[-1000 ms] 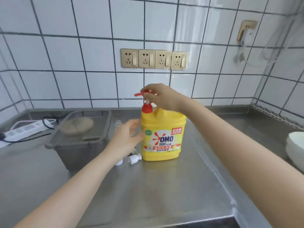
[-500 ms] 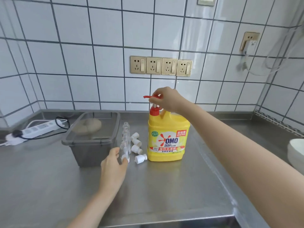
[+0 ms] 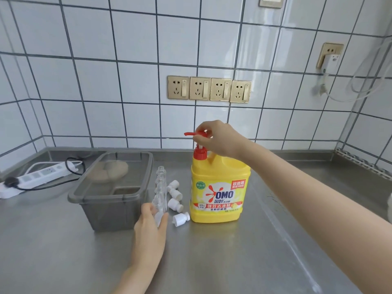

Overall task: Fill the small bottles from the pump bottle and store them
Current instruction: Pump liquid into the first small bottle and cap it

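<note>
A yellow OMO pump bottle with a red pump head stands on the steel counter. My right hand is closed around the red pump head from the right. Several small clear bottles stand uncapped in a row left of the pump bottle. My left hand wraps its fingers around the nearest small bottle, which stands on the counter. Several white caps lie between the row and the yellow bottle.
A grey translucent bin with a lid stands left of the small bottles. A white power strip with a black cord lies at the far left. Wall sockets sit above. The counter's raised ridge runs right of the pump bottle.
My left hand left the yellow bottle's side, dropped to the row of small bottles and closed on the nearest one. My right hand stayed on the pump head. The view tilted upward.
</note>
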{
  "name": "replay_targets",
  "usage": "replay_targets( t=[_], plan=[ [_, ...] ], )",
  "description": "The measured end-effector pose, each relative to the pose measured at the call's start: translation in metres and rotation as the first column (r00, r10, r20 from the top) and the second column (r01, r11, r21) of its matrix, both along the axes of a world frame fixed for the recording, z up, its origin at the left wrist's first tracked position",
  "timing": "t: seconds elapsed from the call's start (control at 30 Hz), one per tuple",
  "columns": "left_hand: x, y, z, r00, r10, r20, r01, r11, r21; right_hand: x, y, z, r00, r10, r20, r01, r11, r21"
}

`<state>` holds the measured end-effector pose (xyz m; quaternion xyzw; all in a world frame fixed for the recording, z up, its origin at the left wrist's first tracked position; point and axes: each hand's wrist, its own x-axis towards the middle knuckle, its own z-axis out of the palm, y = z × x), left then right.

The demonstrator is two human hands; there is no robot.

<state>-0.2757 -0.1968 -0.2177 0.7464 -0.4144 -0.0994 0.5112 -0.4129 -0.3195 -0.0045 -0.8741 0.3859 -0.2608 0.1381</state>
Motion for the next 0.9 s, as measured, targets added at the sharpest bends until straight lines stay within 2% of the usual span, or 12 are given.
replay_targets(
  t=[0.13, 0.27, 0.57, 0.77, 0.9],
  plan=[
    [-0.02, 0.015, 0.031, 0.992, -0.106, 0.062, 0.118, 0.959, -0.256, -0.002, -0.002, 0.001, 0.999, 0.052, -0.014, -0.051, 0.999, 0.019],
    [-0.021, -0.012, 0.069, 0.983, -0.112, 0.145, 0.158, 0.92, -0.358, -0.004, -0.004, -0.001, 0.995, 0.099, -0.003, -0.099, 0.995, 0.031],
    [0.0, -0.046, 0.102, 0.97, -0.077, 0.229, 0.16, 0.917, -0.367, -0.005, -0.01, -0.004, 0.987, 0.152, -0.056, -0.153, 0.988, -0.021],
    [0.013, -0.042, 0.111, 0.972, -0.127, 0.197, 0.195, 0.906, -0.375, -0.006, -0.009, 0.0, 0.981, 0.173, -0.092, -0.173, 0.985, 0.003],
    [0.024, -0.044, 0.119, 0.956, -0.068, 0.285, 0.203, 0.855, -0.477, -0.006, -0.009, 0.004, 0.978, 0.18, -0.102, -0.175, 0.983, 0.055]
  ],
)
